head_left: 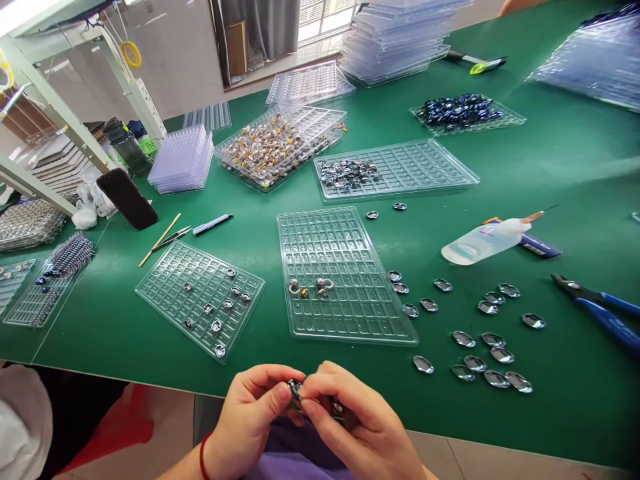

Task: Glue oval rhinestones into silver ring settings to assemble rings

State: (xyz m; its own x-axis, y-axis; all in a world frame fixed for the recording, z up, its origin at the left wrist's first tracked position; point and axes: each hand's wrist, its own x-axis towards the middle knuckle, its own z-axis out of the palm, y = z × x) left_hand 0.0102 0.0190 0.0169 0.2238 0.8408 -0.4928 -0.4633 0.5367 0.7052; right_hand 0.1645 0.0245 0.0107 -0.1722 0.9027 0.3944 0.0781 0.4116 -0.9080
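At the table's front edge, my left hand (253, 417) pinches a small dark shiny piece (295, 388) between thumb and forefinger. My right hand (365, 423) is closed against the same piece from the other side, fingertips touching it. Another shiny bit shows among the curled right fingers, too covered to name. Just beyond lies a clear compartment tray (345, 320) with a few small parts with curved pale pieces (324, 287). To its left, a second clear tray (165, 280) carries several small faceted pieces (216, 326). Loose oval faceted stones (475, 363) lie to the right.
Blue-handled pliers (595, 303) and a squeeze bottle with a needle tip (485, 241) lie at right. Farther back are a tray heaped with small parts (270, 147), a tray of dark stones (345, 172) and stacked clear trays (400, 37). A phone (127, 199) leans at left.
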